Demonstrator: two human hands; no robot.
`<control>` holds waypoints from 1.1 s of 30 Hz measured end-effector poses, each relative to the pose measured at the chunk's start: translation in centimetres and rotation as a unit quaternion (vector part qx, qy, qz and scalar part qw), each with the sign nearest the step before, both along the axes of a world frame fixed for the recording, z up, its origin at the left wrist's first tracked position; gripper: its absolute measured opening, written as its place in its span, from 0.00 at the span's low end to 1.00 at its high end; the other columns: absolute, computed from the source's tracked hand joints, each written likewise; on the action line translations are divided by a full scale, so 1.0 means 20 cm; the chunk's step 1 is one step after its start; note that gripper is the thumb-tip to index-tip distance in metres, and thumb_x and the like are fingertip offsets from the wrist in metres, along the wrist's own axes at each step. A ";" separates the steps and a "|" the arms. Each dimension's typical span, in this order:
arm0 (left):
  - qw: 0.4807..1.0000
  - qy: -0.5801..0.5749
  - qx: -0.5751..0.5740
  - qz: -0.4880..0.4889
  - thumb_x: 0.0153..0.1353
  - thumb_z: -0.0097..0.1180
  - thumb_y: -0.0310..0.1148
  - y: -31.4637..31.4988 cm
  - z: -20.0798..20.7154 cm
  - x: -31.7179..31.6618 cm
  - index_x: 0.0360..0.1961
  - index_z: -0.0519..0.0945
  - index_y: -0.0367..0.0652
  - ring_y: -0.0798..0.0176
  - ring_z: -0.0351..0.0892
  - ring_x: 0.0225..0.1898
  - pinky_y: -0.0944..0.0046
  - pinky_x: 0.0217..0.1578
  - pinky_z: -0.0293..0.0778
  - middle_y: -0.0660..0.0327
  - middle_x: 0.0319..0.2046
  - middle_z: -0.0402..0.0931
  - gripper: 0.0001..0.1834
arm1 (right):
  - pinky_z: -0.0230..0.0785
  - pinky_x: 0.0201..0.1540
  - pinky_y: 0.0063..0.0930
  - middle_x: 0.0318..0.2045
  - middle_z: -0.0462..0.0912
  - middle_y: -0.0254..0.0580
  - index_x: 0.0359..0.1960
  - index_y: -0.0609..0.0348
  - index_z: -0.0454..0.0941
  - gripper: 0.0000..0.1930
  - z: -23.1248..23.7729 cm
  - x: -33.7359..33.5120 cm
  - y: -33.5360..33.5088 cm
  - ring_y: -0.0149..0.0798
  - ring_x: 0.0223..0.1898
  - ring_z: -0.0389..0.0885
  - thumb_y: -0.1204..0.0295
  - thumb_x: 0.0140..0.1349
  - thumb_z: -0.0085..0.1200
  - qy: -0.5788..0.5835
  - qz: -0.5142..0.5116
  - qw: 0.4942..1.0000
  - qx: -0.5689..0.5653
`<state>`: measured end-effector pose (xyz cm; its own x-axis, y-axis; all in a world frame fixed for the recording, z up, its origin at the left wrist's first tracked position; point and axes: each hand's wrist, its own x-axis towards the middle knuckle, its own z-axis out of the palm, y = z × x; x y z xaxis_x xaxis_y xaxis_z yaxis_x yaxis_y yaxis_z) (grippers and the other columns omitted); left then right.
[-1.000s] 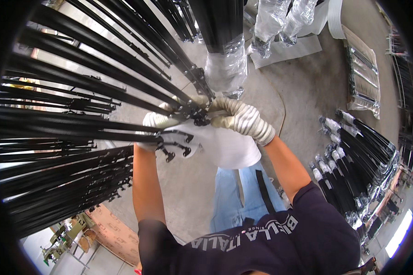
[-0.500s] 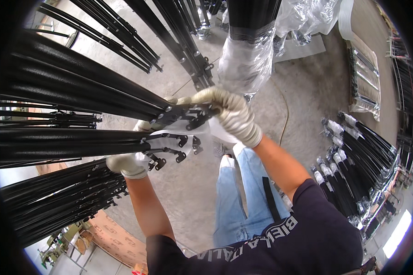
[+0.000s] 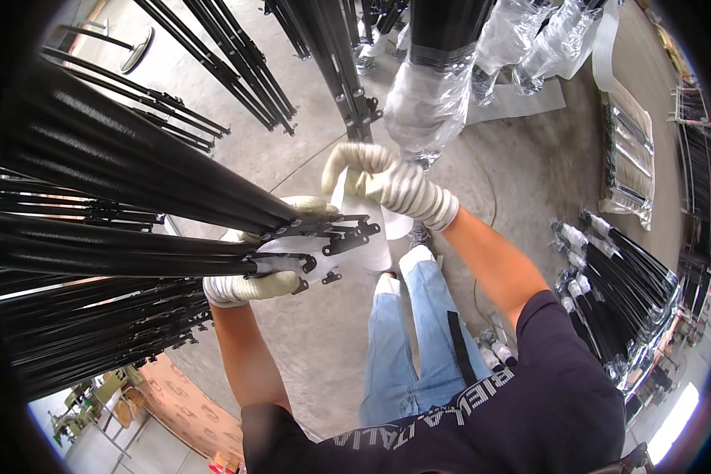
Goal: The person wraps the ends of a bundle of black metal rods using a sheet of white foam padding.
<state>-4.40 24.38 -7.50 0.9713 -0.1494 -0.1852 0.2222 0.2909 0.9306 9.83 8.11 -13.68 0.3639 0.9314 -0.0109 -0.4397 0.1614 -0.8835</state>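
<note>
Two thick black metal tubes (image 3: 174,166) with flat hinge brackets (image 3: 351,235) at their ends come in from the left. My left hand (image 3: 249,288), in a pale knit glove, is wrapped round their ends from below, its thumb on the near side and its fingertips showing past the upper tube. A thin white sheet (image 3: 363,257), perhaps foam, lies between and behind the tube ends. My gloved right hand (image 3: 387,183) is closed on an edge of this sheet, a little beyond the brackets.
More black tubes (image 3: 118,332) stand at the left, others (image 3: 344,87) at the top. A plastic-wrapped bundle (image 3: 430,103) stands top centre. Wrapped black tubes (image 3: 608,276) are stacked at the right, near a flat wrapped package (image 3: 630,158). The floor is grey concrete.
My right hand has come off the bracket ends and moved slightly away, now pinching the white sheet. My left hand has drawn the two tubes closer together.
</note>
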 end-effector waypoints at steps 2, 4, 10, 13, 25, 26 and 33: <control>0.997 -0.079 0.022 0.012 0.36 0.65 0.33 0.02 -0.06 -0.02 0.50 0.67 0.33 0.57 0.69 0.48 0.59 0.49 0.66 0.51 0.46 0.69 0.37 | 0.58 0.32 0.10 0.27 0.76 0.28 0.31 0.60 0.74 0.07 0.12 0.02 0.00 0.18 0.28 0.67 0.81 0.55 0.42 0.013 -0.033 0.999 0.004; 0.989 -0.123 0.068 0.049 0.34 0.65 0.32 0.03 -0.08 -0.05 0.48 0.68 0.34 0.60 0.70 0.46 0.60 0.48 0.66 0.55 0.43 0.69 0.36 | 0.60 0.32 0.11 0.27 0.75 0.29 0.32 0.61 0.74 0.07 0.27 0.01 0.01 0.19 0.28 0.67 0.82 0.55 0.42 -0.087 -0.056 0.994 -0.027; 0.990 0.036 0.094 0.101 0.30 0.60 0.25 0.02 -0.02 -0.10 0.47 0.69 0.35 0.65 0.70 0.42 0.63 0.45 0.67 0.60 0.38 0.73 0.34 | 0.68 0.36 0.16 0.28 0.77 0.31 0.40 0.64 0.72 0.13 0.39 0.00 0.02 0.25 0.30 0.74 0.72 0.54 0.51 -0.123 -0.144 0.965 -0.181; 0.975 0.119 0.070 0.173 0.34 0.60 0.20 0.00 0.04 -0.18 0.48 0.70 0.37 0.68 0.71 0.40 0.67 0.42 0.69 0.62 0.37 0.74 0.32 | 0.66 0.32 0.17 0.26 0.76 0.29 0.39 0.61 0.74 0.13 0.54 0.02 0.00 0.21 0.29 0.71 0.70 0.53 0.54 -0.309 0.108 0.899 -0.290; 0.773 -0.020 0.578 0.261 0.50 0.48 0.16 -0.25 0.05 -0.24 0.54 0.65 0.40 0.57 0.79 0.31 0.66 0.31 0.73 0.51 0.35 0.76 0.27 | 0.65 0.28 0.22 0.20 0.73 0.28 0.25 0.59 0.70 0.05 0.36 0.03 0.06 0.23 0.24 0.70 0.78 0.49 0.54 -0.080 0.181 0.964 -0.180; 0.756 -0.031 0.603 0.255 0.48 0.49 0.16 -0.24 0.04 -0.23 0.54 0.65 0.40 0.53 0.77 0.27 0.63 0.26 0.73 0.51 0.30 0.76 0.28 | 0.64 0.25 0.20 0.18 0.70 0.25 0.22 0.57 0.68 0.08 0.36 -0.02 0.06 0.21 0.23 0.67 0.81 0.46 0.56 0.019 0.138 0.963 -0.229; 0.763 -0.041 0.573 0.296 0.48 0.51 0.17 -0.25 0.04 -0.23 0.48 0.70 0.37 0.54 0.75 0.20 0.64 0.21 0.70 0.52 0.22 0.75 0.22 | 0.61 0.24 0.21 0.14 0.67 0.37 0.22 0.59 0.68 0.09 0.44 -0.25 0.03 0.25 0.19 0.66 0.70 0.50 0.55 -0.436 -0.110 0.843 -0.295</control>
<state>-9.07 19.47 -6.74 0.8214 0.5342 0.2000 0.2953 -0.6982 0.6521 4.80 8.77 -4.82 0.6360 0.7666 -0.0886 0.4015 -0.4268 -0.8103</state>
